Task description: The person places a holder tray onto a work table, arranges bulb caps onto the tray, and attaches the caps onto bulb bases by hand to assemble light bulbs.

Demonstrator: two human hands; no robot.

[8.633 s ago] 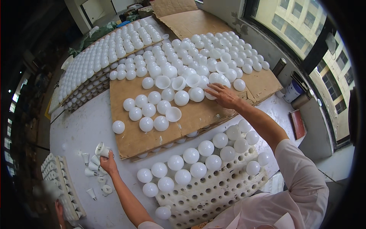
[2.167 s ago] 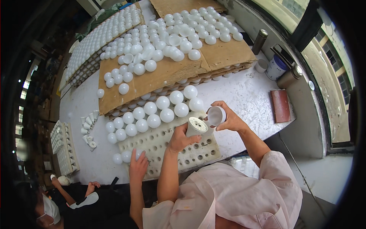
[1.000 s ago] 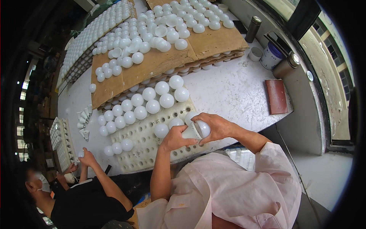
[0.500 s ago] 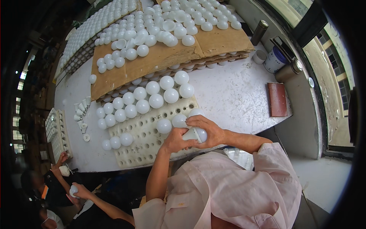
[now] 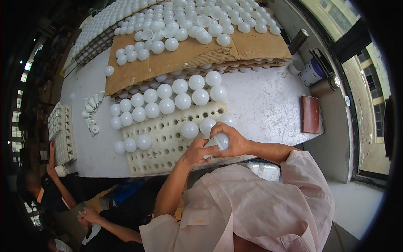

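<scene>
Head view shows both your hands meeting at the near right part of the cream foam tray with rows of round holes (image 5: 145,163). Between them is one light bulb with a white cone body and a milky round dome (image 5: 223,141). Your left hand (image 5: 195,152) has its fingers clamped on the cone body, though some of them are hidden. Your right hand (image 5: 231,142) has its fingers bent around the dome. Just beyond your right hand, three white globe bulbs (image 5: 189,130) stand in a line, and three other white globe bulbs (image 5: 144,142) stand at the left of the tray. Along its far side there are two rows of white globe bulbs (image 5: 182,101). Behind these, a brown cardboard sheet (image 5: 189,56) carries many loose white hollow domes (image 5: 223,40). On the white worktable (image 5: 260,101), to your left, lie several white cone-shaped bulb bases (image 5: 92,110); to your right lies a dark red flat block (image 5: 310,114). At lower left, a co-worker's hands (image 5: 89,216) are close together, and I cannot tell what they hold.
</scene>
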